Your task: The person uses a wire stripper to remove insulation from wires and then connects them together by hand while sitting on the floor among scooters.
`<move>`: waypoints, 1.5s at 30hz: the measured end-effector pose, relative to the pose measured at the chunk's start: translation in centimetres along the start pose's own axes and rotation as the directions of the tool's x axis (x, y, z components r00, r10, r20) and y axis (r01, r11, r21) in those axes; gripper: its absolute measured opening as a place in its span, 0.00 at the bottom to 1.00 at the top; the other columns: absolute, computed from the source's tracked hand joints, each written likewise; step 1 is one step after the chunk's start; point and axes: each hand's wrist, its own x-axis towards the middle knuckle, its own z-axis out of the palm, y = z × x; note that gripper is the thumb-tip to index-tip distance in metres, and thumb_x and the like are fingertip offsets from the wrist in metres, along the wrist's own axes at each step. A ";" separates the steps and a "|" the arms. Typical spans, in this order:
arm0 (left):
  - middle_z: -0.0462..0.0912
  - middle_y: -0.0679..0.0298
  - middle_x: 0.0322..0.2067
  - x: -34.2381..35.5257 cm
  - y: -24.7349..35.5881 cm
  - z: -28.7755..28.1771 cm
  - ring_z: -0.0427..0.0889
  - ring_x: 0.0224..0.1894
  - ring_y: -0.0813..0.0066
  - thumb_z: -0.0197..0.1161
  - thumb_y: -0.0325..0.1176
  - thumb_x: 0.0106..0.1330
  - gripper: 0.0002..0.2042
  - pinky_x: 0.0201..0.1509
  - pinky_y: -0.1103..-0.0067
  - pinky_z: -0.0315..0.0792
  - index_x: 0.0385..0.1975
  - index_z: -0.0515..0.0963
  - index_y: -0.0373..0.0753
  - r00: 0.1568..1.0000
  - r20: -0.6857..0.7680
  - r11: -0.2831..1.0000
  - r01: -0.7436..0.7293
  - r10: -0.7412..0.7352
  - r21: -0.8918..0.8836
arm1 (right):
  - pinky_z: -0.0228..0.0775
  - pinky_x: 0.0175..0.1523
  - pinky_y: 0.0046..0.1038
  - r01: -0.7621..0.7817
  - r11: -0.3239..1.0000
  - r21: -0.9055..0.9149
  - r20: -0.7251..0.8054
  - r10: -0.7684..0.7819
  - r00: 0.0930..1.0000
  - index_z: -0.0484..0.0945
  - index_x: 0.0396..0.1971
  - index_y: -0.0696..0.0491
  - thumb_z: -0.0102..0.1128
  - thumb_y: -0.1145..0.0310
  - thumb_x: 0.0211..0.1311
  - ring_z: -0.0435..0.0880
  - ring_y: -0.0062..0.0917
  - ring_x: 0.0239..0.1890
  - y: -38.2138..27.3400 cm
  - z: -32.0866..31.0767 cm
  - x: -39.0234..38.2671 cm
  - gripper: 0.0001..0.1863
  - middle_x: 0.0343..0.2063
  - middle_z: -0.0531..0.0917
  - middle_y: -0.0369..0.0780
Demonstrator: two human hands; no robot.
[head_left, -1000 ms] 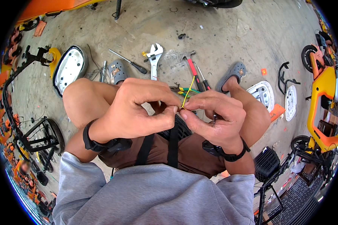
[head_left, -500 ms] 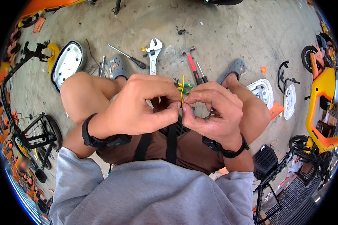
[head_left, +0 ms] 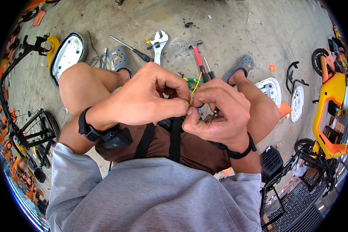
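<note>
My left hand (head_left: 143,96) and my right hand (head_left: 222,110) meet in front of my lap with fingertips almost touching. Both pinch a thin yellow wire (head_left: 197,84), whose free end sticks up and leans to the right. A small dark metal piece (head_left: 213,116) shows in the curl of my right hand's fingers; its kind is hidden. Just beyond the fingertips are green-and-yellow wires (head_left: 190,80), partly covered by my hands. The lower end of the yellow wire is out of sight behind the fingers.
On the concrete floor ahead lie an adjustable wrench (head_left: 158,46), a long screwdriver (head_left: 131,48), a hammer with a red handle (head_left: 197,58) and another screwdriver (head_left: 208,67). White shell parts (head_left: 69,54) flank my legs. Bike frames stand left and right, one with a yellow body (head_left: 328,116).
The yellow wire's free end has tilted from upright to the right. My left hand has risen slightly, and both hands keep their pinch.
</note>
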 end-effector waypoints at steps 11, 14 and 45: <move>0.80 0.63 0.21 -0.1 0.0 0.0 0.76 0.16 0.83 0.60 0.21 0.59 0.03 0.18 0.87 0.68 0.27 0.79 0.27 1.000 0.002 0.996 0.000 0.000 -0.094 | 0.72 0.25 0.23 0.034 0.992 -0.124 -0.051 -0.041 0.998 0.76 0.22 0.56 0.67 0.79 0.34 0.80 0.25 0.20 -0.1 -0.1 -0.2 0.10 0.21 0.79 0.38; 0.81 0.61 0.23 -0.6 0.4 -0.1 0.77 0.17 0.82 0.60 0.20 0.59 0.03 0.18 0.87 0.70 0.28 0.78 0.26 1.000 0.012 0.984 0.031 -0.029 -0.174 | 0.74 0.27 0.23 0.007 0.994 -0.114 -0.047 -0.012 0.999 0.78 0.23 0.56 0.68 0.80 0.34 0.82 0.26 0.22 -0.3 -1.5 0.4 0.11 0.23 0.81 0.38; 0.78 0.67 0.24 -0.4 -0.4 0.7 0.75 0.26 0.84 0.64 0.24 0.59 0.03 0.26 0.85 0.70 0.32 0.82 0.32 0.863 -0.399 0.949 -0.259 0.311 0.181 | 0.69 0.34 0.14 -0.580 0.238 0.779 0.322 0.642 0.696 0.79 0.37 0.60 0.63 0.73 0.62 0.81 0.13 0.31 1.2 -1.1 0.1 0.07 0.33 0.86 0.41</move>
